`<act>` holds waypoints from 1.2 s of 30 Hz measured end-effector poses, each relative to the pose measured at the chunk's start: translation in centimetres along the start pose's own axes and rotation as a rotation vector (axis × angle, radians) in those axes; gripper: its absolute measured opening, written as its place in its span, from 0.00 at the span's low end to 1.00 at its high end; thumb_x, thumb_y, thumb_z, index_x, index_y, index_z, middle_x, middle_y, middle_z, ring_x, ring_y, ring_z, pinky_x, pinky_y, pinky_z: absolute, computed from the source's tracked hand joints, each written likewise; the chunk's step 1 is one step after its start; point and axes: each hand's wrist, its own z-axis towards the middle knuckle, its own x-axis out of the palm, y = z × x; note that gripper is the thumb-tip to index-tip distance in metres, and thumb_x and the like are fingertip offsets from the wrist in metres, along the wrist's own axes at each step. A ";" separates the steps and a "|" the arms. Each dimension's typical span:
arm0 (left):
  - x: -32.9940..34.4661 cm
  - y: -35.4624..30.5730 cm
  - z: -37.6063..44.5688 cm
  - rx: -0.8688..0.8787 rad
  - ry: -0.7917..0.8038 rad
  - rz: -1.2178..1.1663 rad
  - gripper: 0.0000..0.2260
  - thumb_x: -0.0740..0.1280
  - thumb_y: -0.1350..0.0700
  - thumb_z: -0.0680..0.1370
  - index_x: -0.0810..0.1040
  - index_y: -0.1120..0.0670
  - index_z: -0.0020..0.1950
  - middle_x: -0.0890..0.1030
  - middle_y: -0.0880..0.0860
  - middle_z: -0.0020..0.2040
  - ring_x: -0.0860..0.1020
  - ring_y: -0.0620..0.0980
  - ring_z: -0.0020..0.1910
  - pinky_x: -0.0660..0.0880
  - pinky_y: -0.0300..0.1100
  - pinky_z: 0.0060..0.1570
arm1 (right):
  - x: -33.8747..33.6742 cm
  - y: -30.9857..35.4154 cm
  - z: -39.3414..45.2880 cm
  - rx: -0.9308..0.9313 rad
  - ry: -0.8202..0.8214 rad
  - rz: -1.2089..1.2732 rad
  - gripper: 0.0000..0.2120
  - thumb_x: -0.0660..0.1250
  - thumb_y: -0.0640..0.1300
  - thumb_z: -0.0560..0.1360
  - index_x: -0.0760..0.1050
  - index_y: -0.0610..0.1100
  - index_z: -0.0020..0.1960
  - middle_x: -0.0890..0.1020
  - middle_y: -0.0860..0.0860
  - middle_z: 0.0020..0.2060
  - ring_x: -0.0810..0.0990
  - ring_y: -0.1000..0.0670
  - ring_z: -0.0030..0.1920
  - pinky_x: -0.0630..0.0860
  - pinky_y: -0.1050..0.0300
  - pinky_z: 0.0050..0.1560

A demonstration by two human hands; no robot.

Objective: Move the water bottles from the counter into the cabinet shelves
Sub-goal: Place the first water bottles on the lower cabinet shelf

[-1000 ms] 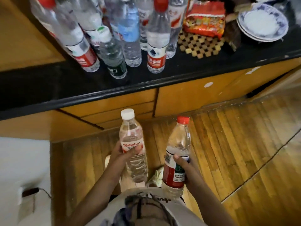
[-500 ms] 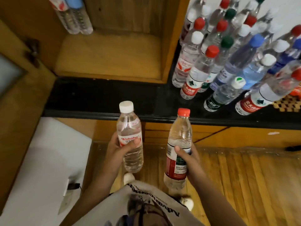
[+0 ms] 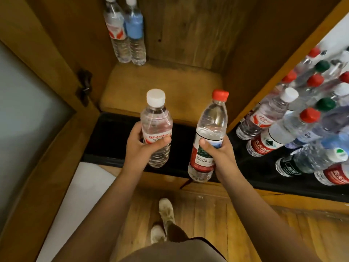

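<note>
Partly hidden labels, each hand (image 3: 140,148) gripping bottles (image 3: 156,127)

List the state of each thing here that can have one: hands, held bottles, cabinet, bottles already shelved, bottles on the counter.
Left hand: grips white-cap bottle, upright, capped.
Right hand: grips red-cap bottle, tilted slightly, capped.
Cabinet door: open.
Shelf: two shelved bottles upright at back left, side by side.
Counter bottles: upright, capped, clustered right of the cabinet.
</note>
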 end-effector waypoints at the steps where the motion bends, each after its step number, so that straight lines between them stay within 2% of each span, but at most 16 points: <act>1: -0.1 -0.3 1.0 0.005 -0.001 0.003 0.29 0.79 0.47 0.58 0.74 0.43 0.56 0.81 0.43 0.52 0.79 0.39 0.52 0.75 0.34 0.47 | 0.2 0.6 1.3 -0.012 0.006 0.018 0.35 0.76 0.54 0.57 0.71 0.50 0.61 0.81 0.49 0.54 0.81 0.48 0.55 0.78 0.50 0.55; 4: 0.2 -1.2 4.5 0.007 0.009 -0.007 0.29 0.79 0.48 0.56 0.75 0.45 0.55 0.81 0.46 0.52 0.80 0.41 0.52 0.77 0.34 0.47 | 0.6 1.9 5.2 -0.023 -0.002 0.054 0.35 0.76 0.46 0.60 0.67 0.48 0.65 0.79 0.48 0.56 0.79 0.48 0.56 0.77 0.51 0.55; 6: 0.8 -1.8 7.1 0.013 0.008 0.012 0.28 0.80 0.50 0.56 0.75 0.46 0.54 0.82 0.45 0.51 0.80 0.40 0.50 0.75 0.32 0.45 | 1.0 2.5 7.8 -0.043 -0.002 0.045 0.32 0.75 0.39 0.63 0.68 0.47 0.64 0.80 0.48 0.55 0.80 0.50 0.54 0.77 0.53 0.53; 11: 2.7 -2.4 13.5 -0.008 -0.007 0.027 0.21 0.77 0.57 0.63 0.75 0.45 0.52 0.81 0.42 0.47 0.80 0.34 0.45 0.74 0.26 0.39 | 1.6 3.7 13.2 -0.069 -0.001 -0.010 0.24 0.76 0.38 0.63 0.72 0.53 0.54 0.84 0.57 0.43 0.83 0.59 0.45 0.77 0.63 0.42; 13: 3.3 -2.3 15.5 -0.012 -0.013 0.033 0.20 0.77 0.59 0.64 0.74 0.44 0.51 0.81 0.40 0.45 0.80 0.33 0.43 0.74 0.26 0.38 | 1.9 4.1 14.8 -0.075 -0.029 -0.009 0.27 0.77 0.38 0.61 0.71 0.53 0.55 0.82 0.56 0.45 0.82 0.57 0.47 0.77 0.62 0.44; 16: 3.7 -2.0 17.5 -0.011 0.005 0.049 0.22 0.76 0.61 0.66 0.74 0.50 0.56 0.81 0.43 0.48 0.80 0.38 0.47 0.76 0.30 0.43 | 2.4 4.6 16.8 -0.132 -0.045 -0.038 0.36 0.78 0.34 0.60 0.66 0.45 0.63 0.80 0.54 0.50 0.79 0.55 0.52 0.77 0.59 0.52; 18: 3.7 -1.8 18.4 0.001 0.032 0.049 0.22 0.75 0.64 0.66 0.73 0.52 0.57 0.81 0.46 0.49 0.80 0.41 0.47 0.77 0.31 0.46 | 2.7 4.7 17.9 -0.186 -0.050 -0.089 0.39 0.78 0.33 0.59 0.64 0.41 0.65 0.79 0.49 0.54 0.78 0.51 0.56 0.76 0.54 0.57; 20: 3.7 -1.5 19.0 0.005 0.054 0.044 0.22 0.74 0.66 0.67 0.73 0.53 0.56 0.80 0.47 0.49 0.79 0.42 0.47 0.77 0.32 0.47 | 2.9 4.5 18.6 -0.234 -0.058 -0.121 0.40 0.78 0.32 0.58 0.63 0.41 0.65 0.77 0.47 0.56 0.77 0.49 0.58 0.74 0.53 0.60; 22: 3.6 -1.2 19.2 0.002 0.077 0.041 0.22 0.73 0.67 0.67 0.72 0.53 0.57 0.80 0.47 0.49 0.79 0.42 0.48 0.77 0.33 0.48 | 3.2 4.1 19.0 -0.260 -0.065 -0.143 0.41 0.79 0.32 0.57 0.62 0.42 0.64 0.76 0.50 0.54 0.76 0.52 0.56 0.73 0.58 0.59; 25: 3.7 -0.8 19.2 -0.001 0.104 0.057 0.25 0.74 0.66 0.67 0.71 0.54 0.60 0.80 0.50 0.53 0.78 0.46 0.53 0.76 0.36 0.52 | 3.6 3.7 19.2 -0.296 -0.068 -0.174 0.40 0.80 0.34 0.56 0.61 0.48 0.60 0.73 0.58 0.51 0.74 0.60 0.52 0.71 0.74 0.53; 27: 3.9 -0.7 19.1 -0.004 0.093 0.069 0.27 0.75 0.64 0.67 0.70 0.55 0.63 0.79 0.49 0.54 0.78 0.45 0.55 0.75 0.36 0.53 | 3.8 3.5 19.3 -0.306 -0.085 -0.179 0.41 0.80 0.34 0.56 0.59 0.48 0.60 0.72 0.58 0.51 0.74 0.61 0.53 0.69 0.78 0.51; 29: 4.1 -0.7 19.0 -0.002 0.084 0.074 0.28 0.75 0.64 0.67 0.70 0.54 0.64 0.79 0.48 0.55 0.77 0.43 0.55 0.75 0.35 0.54 | 3.7 3.2 19.2 -0.294 -0.099 -0.204 0.43 0.79 0.33 0.57 0.58 0.46 0.63 0.71 0.53 0.55 0.72 0.57 0.57 0.68 0.76 0.55; 32: 4.3 -0.7 19.0 -0.015 0.087 0.080 0.28 0.74 0.64 0.67 0.69 0.55 0.64 0.79 0.48 0.55 0.78 0.38 0.53 0.75 0.32 0.51 | 3.1 2.7 18.9 -0.265 -0.108 -0.339 0.46 0.77 0.31 0.59 0.57 0.42 0.70 0.64 0.50 0.59 0.67 0.50 0.64 0.64 0.60 0.67; 33: 4.3 -0.7 18.9 -0.016 0.085 0.085 0.28 0.74 0.64 0.67 0.69 0.55 0.64 0.78 0.47 0.54 0.78 0.35 0.51 0.75 0.30 0.49 | 2.8 2.6 18.8 -0.252 -0.112 -0.386 0.45 0.76 0.30 0.60 0.58 0.42 0.71 0.63 0.51 0.59 0.66 0.50 0.64 0.63 0.58 0.68; 35: 4.4 -0.5 18.7 -0.033 0.057 0.093 0.32 0.75 0.64 0.67 0.66 0.58 0.68 0.77 0.49 0.58 0.77 0.36 0.55 0.74 0.30 0.52 | 2.3 2.4 18.7 -0.236 -0.115 -0.428 0.41 0.75 0.30 0.62 0.62 0.42 0.70 0.62 0.52 0.57 0.66 0.53 0.61 0.62 0.63 0.67; 36: 4.5 -0.4 18.5 -0.050 0.029 0.099 0.36 0.75 0.64 0.66 0.63 0.59 0.71 0.76 0.52 0.63 0.75 0.41 0.60 0.73 0.35 0.58 | 2.1 2.3 18.6 -0.233 -0.119 -0.443 0.39 0.75 0.30 0.62 0.64 0.41 0.69 0.63 0.53 0.55 0.67 0.54 0.59 0.62 0.68 0.63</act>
